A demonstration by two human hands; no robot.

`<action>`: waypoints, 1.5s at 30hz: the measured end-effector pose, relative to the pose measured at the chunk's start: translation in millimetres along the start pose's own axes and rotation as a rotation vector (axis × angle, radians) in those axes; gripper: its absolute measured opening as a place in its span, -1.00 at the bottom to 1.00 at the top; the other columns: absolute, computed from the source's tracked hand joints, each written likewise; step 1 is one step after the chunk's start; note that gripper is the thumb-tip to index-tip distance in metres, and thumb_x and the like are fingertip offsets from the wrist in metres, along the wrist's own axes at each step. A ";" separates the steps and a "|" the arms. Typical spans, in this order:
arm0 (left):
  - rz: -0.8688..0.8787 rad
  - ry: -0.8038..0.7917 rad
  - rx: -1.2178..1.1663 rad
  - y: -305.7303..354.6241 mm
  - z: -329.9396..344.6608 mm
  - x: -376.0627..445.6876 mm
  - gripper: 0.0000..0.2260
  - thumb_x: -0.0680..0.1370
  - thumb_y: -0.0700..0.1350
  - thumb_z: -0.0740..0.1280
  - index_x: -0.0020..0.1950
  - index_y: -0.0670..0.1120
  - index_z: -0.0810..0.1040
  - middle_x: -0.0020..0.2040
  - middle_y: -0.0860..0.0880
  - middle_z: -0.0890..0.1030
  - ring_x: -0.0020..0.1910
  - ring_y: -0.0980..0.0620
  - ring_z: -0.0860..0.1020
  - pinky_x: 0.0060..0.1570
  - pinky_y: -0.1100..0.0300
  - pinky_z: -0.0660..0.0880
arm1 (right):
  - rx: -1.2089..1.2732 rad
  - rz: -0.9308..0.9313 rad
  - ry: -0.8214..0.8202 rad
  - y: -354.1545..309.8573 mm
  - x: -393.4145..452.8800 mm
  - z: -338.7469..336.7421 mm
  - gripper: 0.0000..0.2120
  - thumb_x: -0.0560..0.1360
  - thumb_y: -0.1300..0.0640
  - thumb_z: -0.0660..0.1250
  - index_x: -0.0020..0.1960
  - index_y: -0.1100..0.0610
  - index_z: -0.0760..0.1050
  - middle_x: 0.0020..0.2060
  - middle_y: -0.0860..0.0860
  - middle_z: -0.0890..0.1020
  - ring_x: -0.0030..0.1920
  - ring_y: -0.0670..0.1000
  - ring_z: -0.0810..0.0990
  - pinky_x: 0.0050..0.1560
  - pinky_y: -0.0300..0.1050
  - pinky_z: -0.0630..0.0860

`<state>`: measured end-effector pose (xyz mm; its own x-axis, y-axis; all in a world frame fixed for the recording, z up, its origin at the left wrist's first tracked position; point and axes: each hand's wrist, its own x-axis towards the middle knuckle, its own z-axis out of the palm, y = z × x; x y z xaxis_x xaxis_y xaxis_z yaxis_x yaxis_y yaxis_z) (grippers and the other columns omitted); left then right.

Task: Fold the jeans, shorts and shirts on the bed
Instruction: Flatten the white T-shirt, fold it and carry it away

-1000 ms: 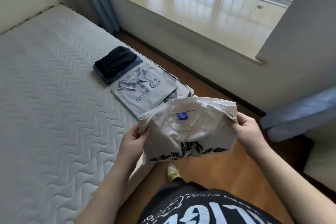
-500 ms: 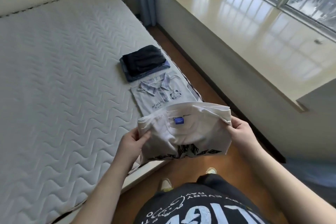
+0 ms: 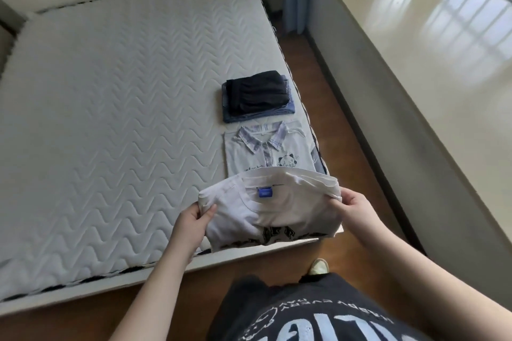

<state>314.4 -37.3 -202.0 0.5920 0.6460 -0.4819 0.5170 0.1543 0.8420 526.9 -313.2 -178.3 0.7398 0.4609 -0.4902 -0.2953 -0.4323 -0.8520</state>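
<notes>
Gripping one folded white T-shirt [image 3: 279, 212] by its sides over the bed [image 3: 110, 124] corner, the left hand [image 3: 194, 220] and right hand [image 3: 353, 209] pinch it; beyond lie one folded collared shirt [image 3: 266, 151] and one dark two-garment stack [image 3: 257, 95].

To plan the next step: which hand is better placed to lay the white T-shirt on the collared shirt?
Right hand: it grips the white T-shirt on the side nearest the collared shirt; left hand grips the far side.

The lower part of the pale blue collared shirt [image 3: 266, 148] is covered by the folded white T-shirt [image 3: 277, 210]. The blue denim jeans [image 3: 259, 116] are mostly hidden under the folded black shorts [image 3: 257, 93]. The white quilted mattress [image 3: 110, 119] is cut off at the left edge.
</notes>
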 end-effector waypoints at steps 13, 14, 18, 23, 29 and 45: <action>-0.052 0.043 -0.013 -18.4 8.5 58.1 -0.91 0.57 -0.02 0.38 0.01 0.06 0.66 -0.07 0.10 0.72 0.00 0.11 0.66 0.06 0.12 0.54 | -0.165 0.029 -0.033 -0.9 90.2 1.8 -0.83 0.52 0.22 0.32 -0.10 0.03 0.67 -0.16 0.12 0.70 -0.14 -0.04 0.59 -0.03 0.03 0.56; -0.043 0.041 0.000 -17.6 7.2 67.6 -0.92 0.56 -0.01 0.38 -0.01 0.05 0.66 -0.10 0.10 0.72 -0.03 0.12 0.66 0.02 0.14 0.54 | -0.160 0.030 -0.032 -0.6 95.6 3.2 -0.82 0.52 0.23 0.32 -0.09 0.03 0.67 -0.16 0.12 0.70 -0.14 -0.04 0.58 -0.04 0.02 0.54; -0.047 0.017 0.047 -12.4 2.0 106.7 -0.95 0.55 0.01 0.39 -0.06 0.09 0.65 -0.13 0.16 0.71 -0.10 0.22 0.65 -0.06 0.25 0.53 | -0.167 0.020 -0.013 3.4 118.4 10.2 -0.74 0.54 0.24 0.29 -0.10 -0.08 0.66 -0.25 -0.03 0.67 -0.18 -0.09 0.52 -0.10 -0.08 0.47; -0.054 0.001 0.118 -10.4 0.7 147.9 -0.95 0.56 0.02 0.38 -0.06 0.10 0.64 -0.18 0.19 0.70 -0.25 0.30 0.60 -0.24 0.35 0.47 | -0.176 0.000 0.006 8.9 151.7 12.3 -0.66 0.55 0.27 0.25 -0.01 -0.15 0.65 -0.12 -0.02 0.71 -0.03 -0.01 0.64 0.08 0.09 0.56; -0.052 0.023 0.170 -3.9 14.8 196.9 -0.91 0.57 -0.05 0.38 0.05 0.03 0.64 -0.05 0.09 0.70 0.01 0.08 0.64 0.04 0.16 0.51 | -0.187 -0.026 -0.009 9.4 211.2 4.4 -0.71 0.56 0.19 0.29 0.02 -0.19 0.63 -0.10 -0.11 0.71 0.01 -0.03 0.66 0.10 0.06 0.58; -0.119 0.061 0.105 -20.5 42.2 363.8 -0.82 0.59 -0.20 0.33 0.15 0.01 0.58 0.01 0.08 0.66 0.03 0.07 0.59 0.09 0.18 0.49 | -0.195 -0.006 -0.033 10.8 393.8 15.0 -0.76 0.57 0.15 0.35 -0.16 -0.14 0.66 -0.27 -0.21 0.64 -0.20 -0.21 0.52 -0.15 -0.33 0.46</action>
<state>545.2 163.1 -404.7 0.4857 0.6729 -0.5580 0.6444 0.1556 0.7486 806.0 -124.7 -383.3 0.7201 0.4873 -0.4939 -0.1662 -0.5700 -0.8047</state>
